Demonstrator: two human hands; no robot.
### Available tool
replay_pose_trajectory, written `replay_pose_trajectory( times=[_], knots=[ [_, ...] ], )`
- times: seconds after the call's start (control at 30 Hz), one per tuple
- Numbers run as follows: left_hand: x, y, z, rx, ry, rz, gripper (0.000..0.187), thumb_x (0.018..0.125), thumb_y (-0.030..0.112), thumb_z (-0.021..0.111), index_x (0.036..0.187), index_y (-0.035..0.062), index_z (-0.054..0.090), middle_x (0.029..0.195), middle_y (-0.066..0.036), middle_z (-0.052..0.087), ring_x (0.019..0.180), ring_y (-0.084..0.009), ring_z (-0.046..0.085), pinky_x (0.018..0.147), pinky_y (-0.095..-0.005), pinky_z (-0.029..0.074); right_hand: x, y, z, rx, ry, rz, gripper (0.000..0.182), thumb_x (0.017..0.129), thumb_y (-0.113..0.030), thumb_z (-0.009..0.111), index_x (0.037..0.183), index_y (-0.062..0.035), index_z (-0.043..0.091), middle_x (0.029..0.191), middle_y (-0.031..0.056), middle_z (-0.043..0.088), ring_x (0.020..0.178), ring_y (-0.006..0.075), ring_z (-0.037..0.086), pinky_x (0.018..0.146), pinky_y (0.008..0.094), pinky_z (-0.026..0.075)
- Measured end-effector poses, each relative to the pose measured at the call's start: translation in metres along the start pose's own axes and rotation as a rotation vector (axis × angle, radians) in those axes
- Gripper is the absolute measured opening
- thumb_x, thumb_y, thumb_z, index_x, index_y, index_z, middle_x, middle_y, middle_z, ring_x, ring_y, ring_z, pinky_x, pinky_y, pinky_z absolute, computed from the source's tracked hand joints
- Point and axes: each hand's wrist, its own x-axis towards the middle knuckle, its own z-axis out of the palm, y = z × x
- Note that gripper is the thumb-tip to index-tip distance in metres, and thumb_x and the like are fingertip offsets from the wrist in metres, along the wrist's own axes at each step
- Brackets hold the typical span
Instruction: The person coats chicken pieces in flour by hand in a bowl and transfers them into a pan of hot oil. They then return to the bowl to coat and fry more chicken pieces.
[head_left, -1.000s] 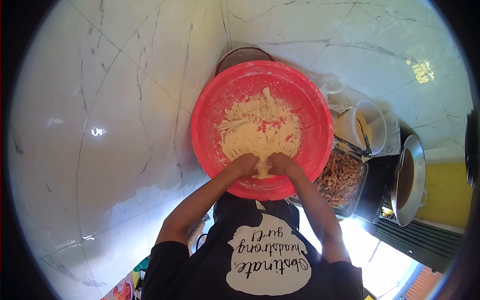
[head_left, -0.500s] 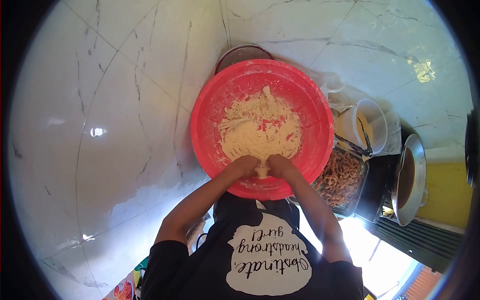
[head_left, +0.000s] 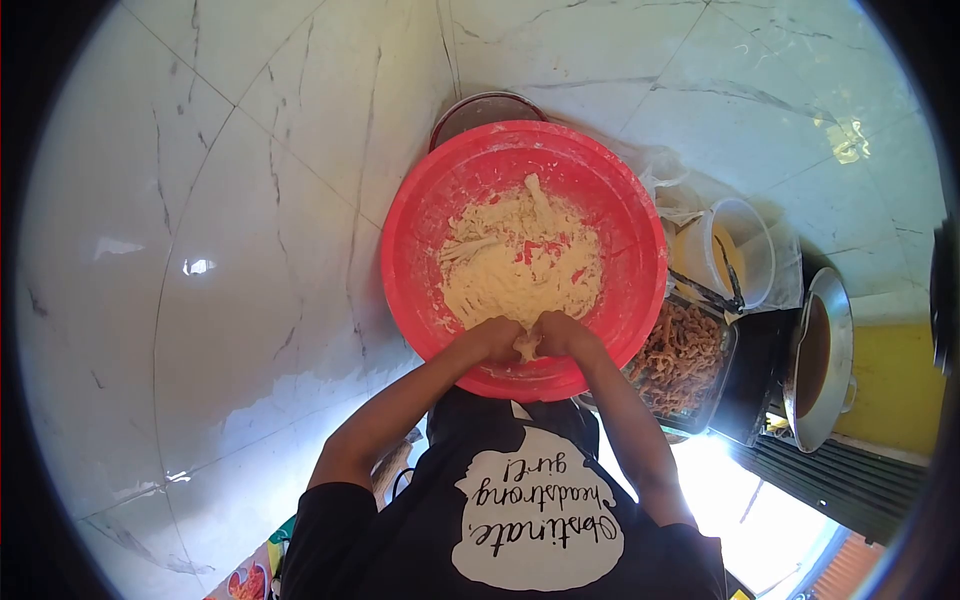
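A wide red basin holds pale, loose flour with red bottom showing through in patches. Near its front rim, my left hand and my right hand are close together, fingers curled inward. Both grip a flour-coated piece, whose end pokes out between them; its kind is hidden by the coating. Further back in the flour lies a long coated piece, and another coated piece with finger-like strands rests to the left.
Right of the basin stands a glass tray of browned strips. Behind it are a clear plastic tub with yellowish contents and dark tongs. A wide metal pan with brown liquid is further right. Marble-patterned tiles rise left and behind.
My hands have shifted slightly toward the basin's front rim, and the coated piece between them shows shorter and bunched. The other pieces lie as before.
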Motion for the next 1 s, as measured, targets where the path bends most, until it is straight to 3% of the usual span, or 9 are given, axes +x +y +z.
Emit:
replay_pose_trajectory(
  times=[0.17,0.23,0.37,0.43,0.53,0.63,0.77,0.83,1.0],
  knots=[
    [0.008,-0.01,0.006,-0.107,0.004,-0.044,0.036,0.069,0.023,0.066,0.099,0.003,0.062,0.092,-0.019,0.062,0.091,-0.0332,0.059,0.077,-0.0399,0.047,-0.003,0.0,-0.003,0.092,0.018,-0.015,0.041,0.062,-0.013,0.07,0.101,-0.0046,0.063,0.097,0.0163,0.063,0.094,0.0303,0.059,0.081,0.0356,0.047],
    [0.011,-0.011,0.009,0.051,0.359,-0.065,0.032,0.069,0.022,0.067,0.095,0.0036,0.063,0.09,-0.019,0.062,0.089,-0.033,0.059,0.077,-0.0396,0.047,-0.005,-0.006,-0.001,-0.178,0.327,-0.017,0.036,0.062,-0.011,0.069,0.097,-0.0041,0.063,0.096,0.0161,0.063,0.093,0.0306,0.059,0.081,0.0359,0.048],
    [0.008,-0.013,0.006,-0.022,0.252,0.002,0.028,0.069,0.019,0.067,0.092,0.003,0.062,0.087,-0.019,0.062,0.087,-0.0329,0.059,0.077,-0.0396,0.047,-0.005,-0.005,0.0,-0.113,0.284,-0.075,0.031,0.064,-0.008,0.065,0.094,-0.004,0.063,0.094,0.0167,0.063,0.092,0.03,0.06,0.079,0.036,0.048],
    [0.004,-0.007,0.007,0.033,0.059,-0.024,0.026,0.07,0.016,0.066,0.092,0.002,0.062,0.087,-0.02,0.061,0.087,-0.033,0.059,0.076,-0.0399,0.047,-0.009,-0.007,-0.003,0.001,0.094,-0.041,0.031,0.064,-0.007,0.064,0.094,-0.0036,0.063,0.093,0.0174,0.062,0.092,0.0294,0.06,0.08,0.0359,0.048],
    [0.006,-0.01,0.009,-0.031,0.019,-0.037,0.027,0.07,0.016,0.066,0.091,0.0003,0.061,0.087,-0.021,0.061,0.087,-0.0329,0.06,0.076,-0.04,0.047,-0.001,-0.002,-0.003,0.059,-0.021,-0.048,0.034,0.063,-0.009,0.065,0.096,-0.003,0.062,0.093,0.0171,0.063,0.092,0.0291,0.06,0.08,0.0359,0.048],
    [0.008,-0.01,0.013,0.063,0.171,-0.07,0.029,0.068,0.017,0.068,0.091,-0.0001,0.061,0.089,-0.021,0.061,0.087,-0.0331,0.06,0.077,-0.0393,0.047,-0.007,-0.004,-0.006,0.016,0.046,-0.077,0.031,0.064,-0.009,0.063,0.095,-0.0038,0.062,0.092,0.0185,0.062,0.091,0.0312,0.06,0.079,0.038,0.048],
    [0.005,-0.007,0.007,0.14,0.171,-0.046,0.029,0.069,0.016,0.068,0.091,-0.0007,0.061,0.092,-0.021,0.061,0.088,-0.0336,0.06,0.076,-0.0389,0.048,0.002,0.0,0.007,-0.036,0.105,-0.108,0.038,0.062,-0.015,0.07,0.097,-0.0025,0.063,0.093,0.0167,0.063,0.092,0.0301,0.06,0.08,0.0367,0.048],
    [0.008,-0.011,0.009,0.034,0.062,-0.096,0.033,0.067,0.015,0.071,0.094,-0.0006,0.06,0.093,-0.02,0.061,0.089,-0.0335,0.06,0.077,-0.0387,0.048,-0.008,-0.015,-0.003,-0.033,0.003,-0.017,0.038,0.062,-0.016,0.073,0.096,-0.0025,0.063,0.093,0.0162,0.063,0.091,0.0297,0.06,0.079,0.0366,0.048],
    [0.002,-0.005,-0.004,-0.065,0.105,-0.068,0.04,0.062,0.016,0.076,0.096,-0.0006,0.062,0.092,-0.019,0.063,0.089,-0.0314,0.061,0.077,-0.037,0.048,-0.006,-0.004,-0.005,0.0,0.038,-0.042,0.037,0.061,-0.015,0.075,0.095,-0.004,0.064,0.092,0.0144,0.064,0.091,0.0289,0.06,0.078,0.036,0.048]
  ],
)
